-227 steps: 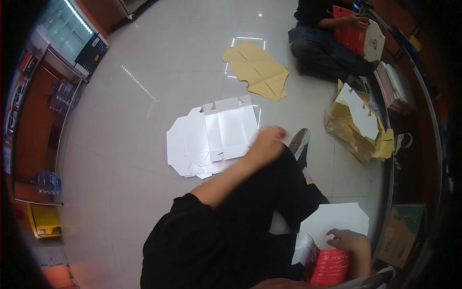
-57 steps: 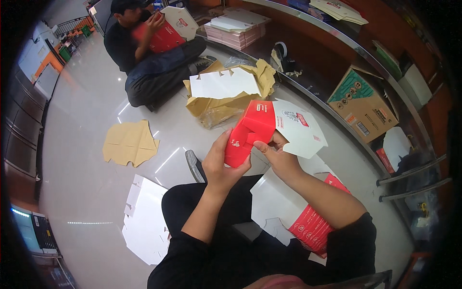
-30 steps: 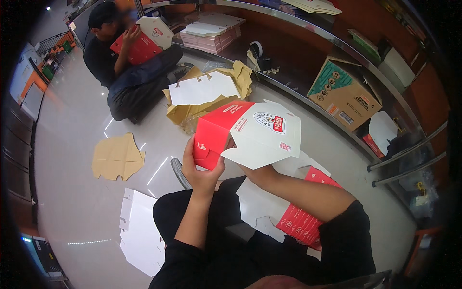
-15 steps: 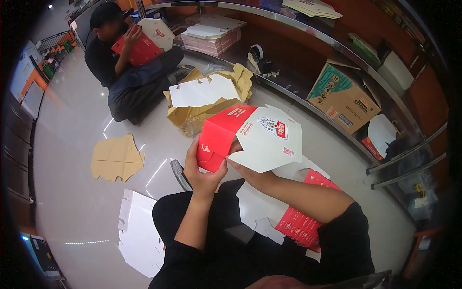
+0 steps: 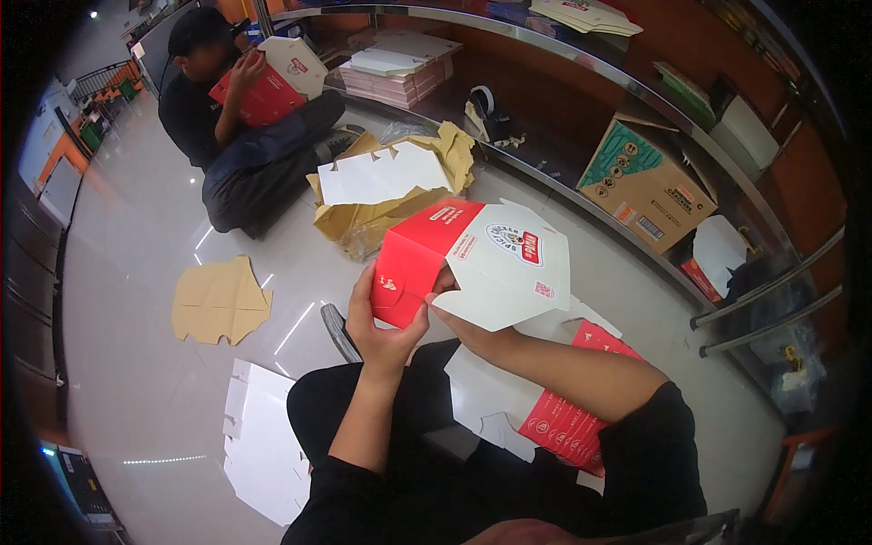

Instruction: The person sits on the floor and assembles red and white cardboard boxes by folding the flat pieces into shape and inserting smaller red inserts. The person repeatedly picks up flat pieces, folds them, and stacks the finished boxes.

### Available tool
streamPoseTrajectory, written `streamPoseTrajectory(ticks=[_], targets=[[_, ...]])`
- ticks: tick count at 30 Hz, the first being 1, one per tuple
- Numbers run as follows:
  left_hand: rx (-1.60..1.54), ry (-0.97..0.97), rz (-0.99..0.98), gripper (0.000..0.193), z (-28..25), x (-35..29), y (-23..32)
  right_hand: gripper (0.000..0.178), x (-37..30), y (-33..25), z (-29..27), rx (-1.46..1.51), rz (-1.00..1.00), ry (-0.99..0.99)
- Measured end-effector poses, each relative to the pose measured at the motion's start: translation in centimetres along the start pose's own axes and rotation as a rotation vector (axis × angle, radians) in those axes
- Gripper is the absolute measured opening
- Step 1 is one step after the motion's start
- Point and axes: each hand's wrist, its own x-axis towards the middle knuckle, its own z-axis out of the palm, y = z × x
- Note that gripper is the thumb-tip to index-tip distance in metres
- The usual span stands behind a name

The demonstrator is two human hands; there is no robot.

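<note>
Hands (image 5: 386, 340) partly behind red-white box (image 5: 477, 262)

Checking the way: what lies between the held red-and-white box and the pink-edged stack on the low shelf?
In the head view, the opened brown wrapper, holding white cardboard, lies between the box and the stack.

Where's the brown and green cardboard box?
In the head view, the brown and green cardboard box sits on the low shelf at the right, up and right of the red and white box in the left hand.
</note>
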Motion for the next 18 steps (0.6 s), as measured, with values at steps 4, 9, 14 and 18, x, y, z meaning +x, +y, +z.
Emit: streamPoseTrajectory(ticks=[4, 9, 14, 18], targets=[[-0.026, -0.004, -0.017, 0.072, -0.3, 0.0, -0.3, 0.022, -0.1, 0.7, 0.6, 0.132, 0.067, 0.003], [-0.037, -0.008, -0.017, 0.074, -0.2, 0.0, -0.6, 0.016, 0.0, 1.4, 1.1, 0.364, 0.108, 0.087], [-0.102, 0.033, 0.009, 0.074, -0.6, -0.6, -4.7, 0.019, -0.2, 4.1, 2.1, -0.071, -0.048, 0.095], [-0.120, 0.066, -0.196, 0.067, -1.5, -2.3, -12.6, 0.021, 0.1, 5.9, 1.6, -0.384, -0.073, 0.187]])
